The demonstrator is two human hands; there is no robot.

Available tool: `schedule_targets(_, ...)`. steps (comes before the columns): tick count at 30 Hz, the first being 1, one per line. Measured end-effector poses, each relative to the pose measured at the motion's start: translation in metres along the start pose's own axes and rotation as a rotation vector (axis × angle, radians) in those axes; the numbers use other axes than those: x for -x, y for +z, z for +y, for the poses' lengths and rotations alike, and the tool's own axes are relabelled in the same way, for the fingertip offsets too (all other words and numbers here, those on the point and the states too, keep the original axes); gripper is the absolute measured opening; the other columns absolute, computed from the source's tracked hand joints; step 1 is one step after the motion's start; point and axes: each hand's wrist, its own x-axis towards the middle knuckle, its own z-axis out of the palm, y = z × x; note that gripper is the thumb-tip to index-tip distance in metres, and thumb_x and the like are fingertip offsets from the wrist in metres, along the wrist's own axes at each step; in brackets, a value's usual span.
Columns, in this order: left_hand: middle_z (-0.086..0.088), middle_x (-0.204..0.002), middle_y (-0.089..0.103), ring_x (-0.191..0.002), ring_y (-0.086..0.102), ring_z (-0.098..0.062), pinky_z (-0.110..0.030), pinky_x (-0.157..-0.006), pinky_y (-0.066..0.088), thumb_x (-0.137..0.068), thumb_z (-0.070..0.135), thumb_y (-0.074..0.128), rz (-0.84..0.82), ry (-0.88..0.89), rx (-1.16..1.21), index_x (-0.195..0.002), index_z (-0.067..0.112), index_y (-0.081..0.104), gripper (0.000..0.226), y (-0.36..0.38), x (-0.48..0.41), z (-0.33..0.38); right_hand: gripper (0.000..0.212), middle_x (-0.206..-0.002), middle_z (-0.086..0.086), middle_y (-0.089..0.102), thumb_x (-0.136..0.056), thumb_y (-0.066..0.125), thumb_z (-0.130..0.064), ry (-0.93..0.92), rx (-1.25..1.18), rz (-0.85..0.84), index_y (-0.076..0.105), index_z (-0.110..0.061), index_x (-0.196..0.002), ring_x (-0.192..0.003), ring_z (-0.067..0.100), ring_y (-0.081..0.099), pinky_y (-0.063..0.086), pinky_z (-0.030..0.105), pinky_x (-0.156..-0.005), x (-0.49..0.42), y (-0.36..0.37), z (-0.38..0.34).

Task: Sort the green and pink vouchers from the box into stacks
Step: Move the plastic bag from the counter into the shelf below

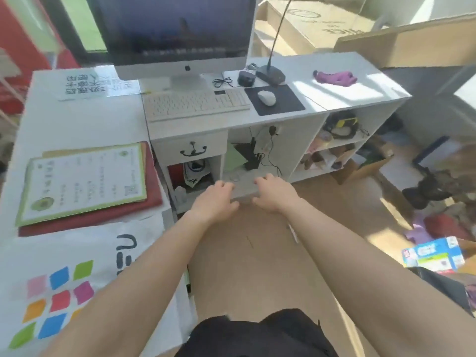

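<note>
- Head view showed the left hand (215, 199) and right hand (274, 193) reached forward side by side, both over the front edge of a pale grey box (242, 185) sitting low in the open bay of the desk (334, 81).
- Fingers of both hands were curled over the box's near rim with the thumbs below; they seemed to be gripping it, though blur made actual contact hard to confirm.
- No green or pink vouchers could be made out; if they were in the box, they lay just beyond the fingertips, hidden by the rim and the hands.
- Risk: a black cable (270, 161) hung down just behind the right fingers, beside a black stand (251, 157). Dragging the box out could snag the cable or knock the stand over.
- Risk: the hold was only on the near edge. Lifting from there could tip the far end down and spill loose vouchers onto the floor, mixing the colours.
- Risk: the bay's wall stood close to the left of the left hand, so a skewed pull could jam the box.
- A green sheet (234, 157) leaned just beyond the left fingers; it could be taken for a voucher, and I could not tell what it was.
</note>
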Motion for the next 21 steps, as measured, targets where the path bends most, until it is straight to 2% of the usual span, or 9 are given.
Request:
schedule_targets(6,-0.007,-0.150,0.042,-0.133,0.048,-0.028,-0.045,-0.102,0.047,-0.097,0.041,0.054,0.136,-0.238,0.095,-0.150,0.019,0.040,0.060,-0.034,-0.034,-0.051,0.059,-0.143,0.010,0.046,-0.094,0.054,-0.042,-0.320,0.110,-0.008,0.040,-0.021,-0.147,-0.129,0.034,0.048,0.046,0.049,-0.100,-0.116,-0.034,-0.050)
schedule_targets(11,-0.008,-0.151,0.041,-0.133,0.047,-0.029,-0.044,-0.101,0.046,-0.099,0.040,0.051,0.270,-0.526,0.162,-0.149,0.018,0.040,0.056,-0.053,-0.045,-0.081,0.064,-0.149,0.011,0.043,-0.095,0.053,-0.045,-0.625,0.182,-0.041,0.035,-0.023,-0.153,-0.132,0.034,0.047,0.048,0.047,-0.101,-0.203,-0.060,-0.092)
schedule_targets(15,-0.007,-0.155,0.035,-0.138,0.041,-0.028,-0.040,-0.105,0.040,-0.100,0.039,0.051,0.353,-0.777,0.247,-0.153,0.017,0.036,0.059,-0.062,-0.047,-0.077,0.061,-0.149,0.011,0.042,-0.097,0.053,-0.042,-0.891,0.220,-0.101,0.036,-0.022,-0.152,-0.131,0.032,0.046,0.049,0.046,-0.098,-0.244,-0.083,-0.122)
schedule_targets(21,-0.006,-0.153,0.039,-0.138,0.042,-0.027,-0.043,-0.110,0.041,-0.099,0.042,0.053,0.521,-1.120,0.358,-0.152,0.018,0.037,0.061,-0.052,-0.044,-0.065,0.057,-0.143,0.011,0.044,-0.094,0.052,-0.039,-1.220,0.364,-0.120,0.041,-0.021,-0.147,-0.124,0.031,0.049,0.049,0.044,-0.092,-0.271,-0.097,-0.166)
